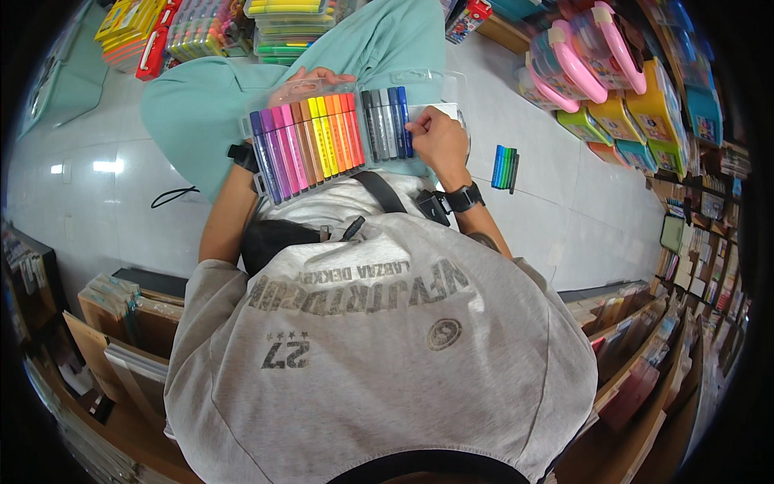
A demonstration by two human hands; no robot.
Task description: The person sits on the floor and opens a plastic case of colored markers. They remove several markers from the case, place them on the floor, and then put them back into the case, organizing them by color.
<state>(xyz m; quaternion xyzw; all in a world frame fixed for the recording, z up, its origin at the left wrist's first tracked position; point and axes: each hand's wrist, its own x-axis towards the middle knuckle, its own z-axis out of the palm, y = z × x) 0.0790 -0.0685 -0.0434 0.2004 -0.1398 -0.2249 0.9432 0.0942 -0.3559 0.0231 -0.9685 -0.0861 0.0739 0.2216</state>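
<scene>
An open clear plastic marker case (467, 115) rests across my lap. Its left half holds a row of felt-tip markers (308, 142) running from blue and purple through pink, brown and yellow to red. In the right half, black, grey and blue markers (387, 124) stand side by side, with a white piece beyond them. My left hand (308, 81) holds the case by its far left edge, the fingers partly behind the clear plastic. My right hand (440, 138) has its thumb and forefinger pinched at the outermost blue marker (403, 121).
Several green, blue and dark markers (506, 168) lie on the tiled floor at my right. Pink-handled tubs (574, 60) and colourful boxes stand beyond them. Stacked marker sets (287, 30) lie ahead. Shelf compartments (629, 363) with packaged goods flank me behind.
</scene>
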